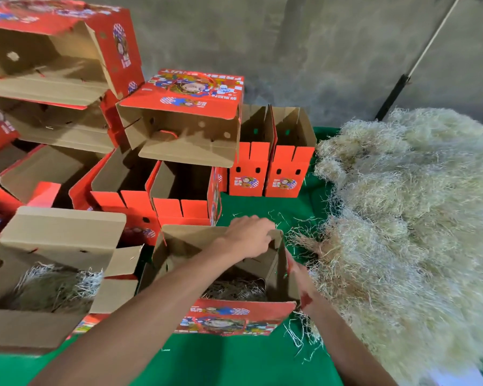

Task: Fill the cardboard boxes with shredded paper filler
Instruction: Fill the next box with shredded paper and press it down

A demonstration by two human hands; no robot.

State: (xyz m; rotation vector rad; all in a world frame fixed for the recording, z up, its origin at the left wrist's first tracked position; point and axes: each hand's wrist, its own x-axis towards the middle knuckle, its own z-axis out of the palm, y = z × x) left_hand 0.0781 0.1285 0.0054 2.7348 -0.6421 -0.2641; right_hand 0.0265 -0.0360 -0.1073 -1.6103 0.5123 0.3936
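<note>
Red printed cardboard boxes crowd the left half of a green tabletop (234,363). The nearest box (234,316) stands open in front of the person, with a thin layer of pale shredded paper (234,289) on its bottom. The left hand (248,240) reaches across it, fingers curled over the top edge of its far flap. The right hand (301,285) lies against the outside of the box's right wall; the wall hides its fingers, so whether it grips cannot be told. To the left, a second open box (39,274) holds a fuller nest of the same filler (56,285). Behind them, more boxes (179,190) stand open, and others (179,118) are stacked on their sides with nothing visible inside. A large heap of shredded paper (407,224) covers the right side of the table, just beside the nearest box.
</note>
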